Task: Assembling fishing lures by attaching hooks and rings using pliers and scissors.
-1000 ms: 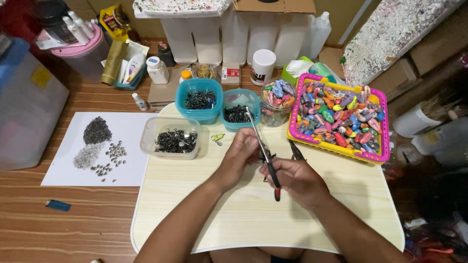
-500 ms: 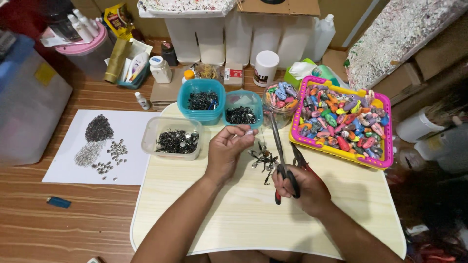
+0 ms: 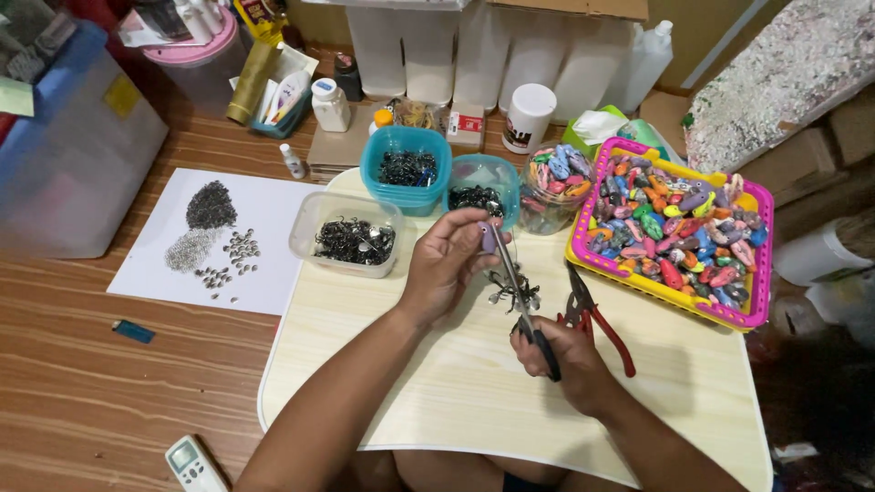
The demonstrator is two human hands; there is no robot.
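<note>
- Hands meet above the pale board [image 3: 437,392], the landmark for all that follows.
- Left hand [image 3: 447,264], over the board's upper middle, has its fingers curled, pinching a small purple piece [image 3: 489,239] between thumb and fingertips.
- Right hand [image 3: 561,355], over the board's centre, is closed round the dark handles of thin pliers [image 3: 521,292]; their tips slant up to the purple piece.
- Whether the pliers' tips are actually clamped on the piece cannot be told.
- A cluster of dark metal bits [image 3: 512,293] lies on the board just below the left hand.
- Red-handled pliers [image 3: 597,319] lie on the board, just right of the right hand.
- A clear tub [image 3: 346,235] of dark metal parts sits on the board's upper left corner.
- Two teal cups [image 3: 406,169] of dark parts stand at the board's top edge, with a jar [image 3: 551,187] of coloured pieces beside them.
- A pink-rimmed yellow tray [image 3: 679,232], full of coloured figures, covers the board's upper right corner.
- A white sheet [image 3: 264,246] with heaps of small beads lies left of the board.
- A remote [image 3: 191,463] lies off the board's lower left corner.
</note>
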